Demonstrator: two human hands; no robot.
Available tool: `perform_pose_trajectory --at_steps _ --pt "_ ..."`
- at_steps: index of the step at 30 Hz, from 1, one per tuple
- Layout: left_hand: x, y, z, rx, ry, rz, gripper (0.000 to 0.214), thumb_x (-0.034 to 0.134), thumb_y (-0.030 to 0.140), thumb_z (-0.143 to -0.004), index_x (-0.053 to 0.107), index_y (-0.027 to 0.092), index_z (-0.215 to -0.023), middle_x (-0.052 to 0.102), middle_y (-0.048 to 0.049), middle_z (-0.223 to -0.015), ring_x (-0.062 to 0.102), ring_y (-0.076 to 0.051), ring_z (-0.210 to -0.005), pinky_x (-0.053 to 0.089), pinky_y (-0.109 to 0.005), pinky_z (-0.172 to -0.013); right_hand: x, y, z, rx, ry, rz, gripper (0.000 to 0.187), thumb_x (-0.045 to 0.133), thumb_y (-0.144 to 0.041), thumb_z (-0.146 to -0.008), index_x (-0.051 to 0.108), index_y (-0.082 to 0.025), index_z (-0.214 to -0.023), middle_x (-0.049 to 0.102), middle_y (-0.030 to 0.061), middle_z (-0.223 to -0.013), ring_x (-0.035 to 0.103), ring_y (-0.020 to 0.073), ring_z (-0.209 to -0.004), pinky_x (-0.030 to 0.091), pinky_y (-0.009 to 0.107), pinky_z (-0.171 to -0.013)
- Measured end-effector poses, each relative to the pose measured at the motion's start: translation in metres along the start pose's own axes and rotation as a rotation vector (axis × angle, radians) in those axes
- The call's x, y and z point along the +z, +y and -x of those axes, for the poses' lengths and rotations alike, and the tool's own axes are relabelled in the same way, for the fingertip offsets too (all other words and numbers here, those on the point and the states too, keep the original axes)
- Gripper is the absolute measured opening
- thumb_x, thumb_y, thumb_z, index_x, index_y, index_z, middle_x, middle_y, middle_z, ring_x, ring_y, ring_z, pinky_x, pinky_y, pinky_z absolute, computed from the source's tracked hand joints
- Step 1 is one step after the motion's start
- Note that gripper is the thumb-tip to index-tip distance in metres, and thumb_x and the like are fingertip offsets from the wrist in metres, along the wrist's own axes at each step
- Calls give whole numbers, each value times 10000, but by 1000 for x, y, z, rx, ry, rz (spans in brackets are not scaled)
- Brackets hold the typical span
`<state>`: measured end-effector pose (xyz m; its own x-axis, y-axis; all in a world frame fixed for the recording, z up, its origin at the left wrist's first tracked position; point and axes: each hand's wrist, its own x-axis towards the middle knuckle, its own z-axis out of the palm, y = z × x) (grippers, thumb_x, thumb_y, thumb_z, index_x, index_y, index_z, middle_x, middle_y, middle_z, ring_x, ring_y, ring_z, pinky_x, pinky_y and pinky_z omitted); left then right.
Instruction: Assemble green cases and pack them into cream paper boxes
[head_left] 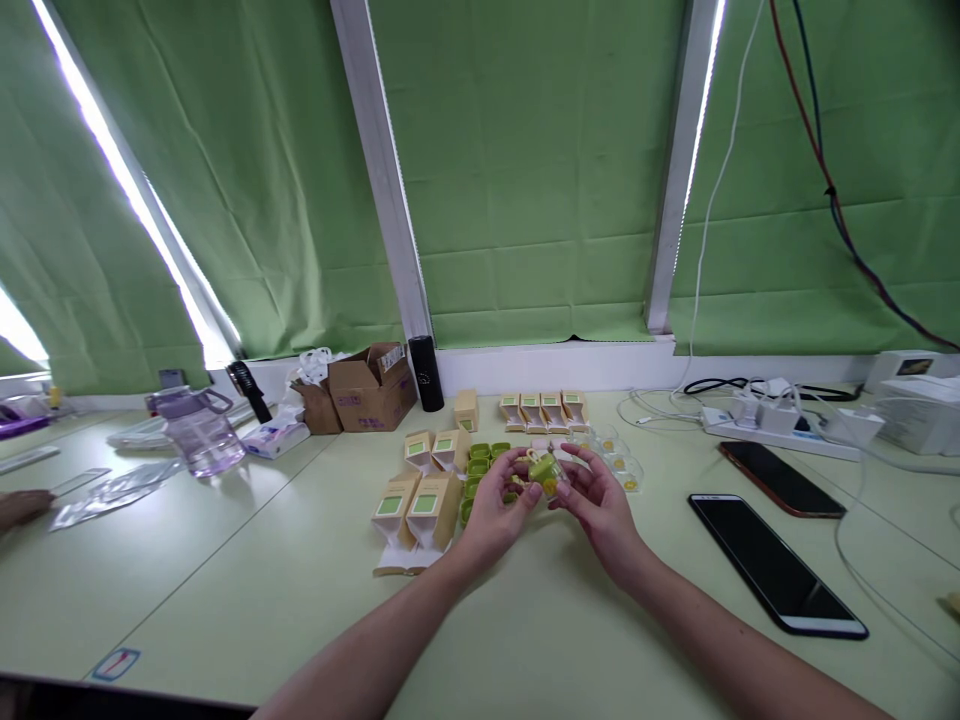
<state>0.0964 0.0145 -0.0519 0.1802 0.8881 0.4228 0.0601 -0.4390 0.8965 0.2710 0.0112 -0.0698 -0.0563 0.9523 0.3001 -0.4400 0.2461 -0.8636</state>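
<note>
It looked like a shared workroom, half packing bench, half office: a long table (300, 620) bore rows of boxes (429, 505), green cups (478, 467) and a carton (371, 402), beside phones (776, 560), a power strip (776, 433) and a bottle (202, 435). A co-worker's hand (22, 508) showed at left; daylight leaked past green sheets (517, 180).

Small green piece (546, 469) partly covered by the fingers of the left hand (501, 500) and right hand (602, 505), fine detail too small to tell. Left hand also hides some green cups (478, 467); right hand, part of the clear pieces (626, 468). Another person's hand (24, 508) cut off at left edge; print on tan cartons (429, 503) unreadable.
</note>
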Motion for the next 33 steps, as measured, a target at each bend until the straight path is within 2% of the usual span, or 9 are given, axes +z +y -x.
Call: perform_pose_trajectory --at_steps 7,10,15,23,28,33 --pt "-3 3 3 0 -52 65 607 810 394 -836 616 228 -1387 633 -140 -1410 633 -301 -1236 535 -394 -994 3 1 4 -136 28 228 641 866 -323 -772 550 -322 -1330 681 85 -1266 644 281 -1183 577 391 -862" --pt "-3 1 2 0 -67 105 602 817 366 -822 628 223 -1376 641 -146 -1417 640 -308 -1232 538 -413 -1008 6 0 6 -171 20 281 625 835 -262 -787 547 -327 -1338 680 85 -1290 609 292 -1265 556 387 -874" --pt "-3 -3 0 11 -67 108 565 822 301 -808 648 220 -1339 669 -139 -1380 674 -289 -1163 542 -413 -1003 7 -2 7 -184 6 291 596 798 -234 -805 538 -326 -1333 676 86 -1308 601 291 -1279 545 390 -884" --pt "-5 0 -1 91 4 -204 464 745 230 -869 650 220 -1323 683 -127 -1308 654 -281 -1158 509 -436 -1019 5 -7 6 -194 -1 294 567 739 -224 -815 525 -319 -1331 645 86 -1337 583 285 -1276 536 388 -873" --pt "-9 5 -1 163 1 -394 425 763 221 -845 678 194 -1261 674 -128 -1169 625 -281 -1093 521 -434 -962 -2 -11 1 -269 169 439 488 650 -176 -802 576 -283 -1272 663 92 -1177 598 287 -1133 512 404 -830" --pt "-8 13 -1 162 -114 -604 413 818 266 -812 713 185 -1203 722 -121 -1101 572 -314 -1096 484 -463 -965 -6 -12 -3 -275 253 502 420 602 -202 -819 585 -262 -1235 671 83 -1096 611 276 -1053 503 400 -804"
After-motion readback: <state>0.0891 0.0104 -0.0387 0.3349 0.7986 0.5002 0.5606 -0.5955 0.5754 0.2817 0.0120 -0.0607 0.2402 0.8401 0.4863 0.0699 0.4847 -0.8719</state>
